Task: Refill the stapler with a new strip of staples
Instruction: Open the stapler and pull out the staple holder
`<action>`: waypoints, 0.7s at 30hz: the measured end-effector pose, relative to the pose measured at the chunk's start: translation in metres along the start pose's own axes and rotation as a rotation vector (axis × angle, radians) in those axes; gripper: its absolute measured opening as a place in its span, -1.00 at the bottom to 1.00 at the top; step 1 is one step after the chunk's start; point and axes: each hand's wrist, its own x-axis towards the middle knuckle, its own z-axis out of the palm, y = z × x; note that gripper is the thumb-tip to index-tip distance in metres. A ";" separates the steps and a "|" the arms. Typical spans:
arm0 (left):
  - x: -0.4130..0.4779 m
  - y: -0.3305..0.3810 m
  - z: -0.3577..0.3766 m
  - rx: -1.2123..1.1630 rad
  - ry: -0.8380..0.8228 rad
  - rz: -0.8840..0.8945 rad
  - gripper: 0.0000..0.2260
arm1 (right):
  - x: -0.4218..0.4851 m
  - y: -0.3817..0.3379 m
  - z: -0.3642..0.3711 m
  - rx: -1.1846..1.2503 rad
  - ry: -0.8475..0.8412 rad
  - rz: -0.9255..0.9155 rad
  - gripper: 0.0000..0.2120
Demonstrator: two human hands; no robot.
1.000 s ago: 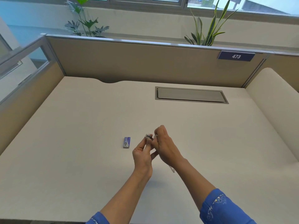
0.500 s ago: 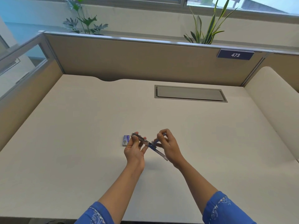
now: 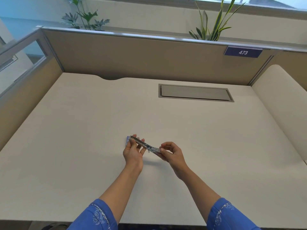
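A small metal stapler (image 3: 146, 145) is swung wide open, nearly flat, and held above the cream desk (image 3: 83, 130). My left hand (image 3: 133, 151) pinches its left half, whose open channel faces up. My right hand (image 3: 172, 154) grips the other half at the right end. A small purple staple box (image 3: 127, 140) lies on the desk just behind my left fingers, mostly hidden by them. I cannot see whether any staples sit in the channel.
A grey cable-tray lid (image 3: 196, 92) is set into the desk at the back right. Tan partition walls (image 3: 132, 57) enclose the desk on the back and left. A rounded cream panel (image 3: 285, 103) rises on the right. Plants stand behind the partition.
The hands were close together around the folded stapler. They have moved apart, swinging the stapler open until it lies nearly flat between them. The left hand now covers most of the staple box.
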 end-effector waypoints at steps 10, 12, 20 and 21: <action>0.010 0.011 -0.012 -0.062 0.029 0.018 -0.78 | 0.003 0.002 -0.002 0.045 0.053 0.057 -0.93; 0.012 0.015 -0.017 -0.082 0.041 0.022 -0.78 | 0.004 0.004 -0.004 0.043 0.079 0.069 -0.94; 0.011 0.015 -0.033 -0.132 0.098 0.002 -0.78 | -0.003 0.014 0.006 -0.040 -0.043 0.259 -0.69; 0.010 0.013 -0.034 -0.133 0.098 0.001 -0.78 | -0.005 0.018 0.008 -0.045 -0.078 0.279 -0.70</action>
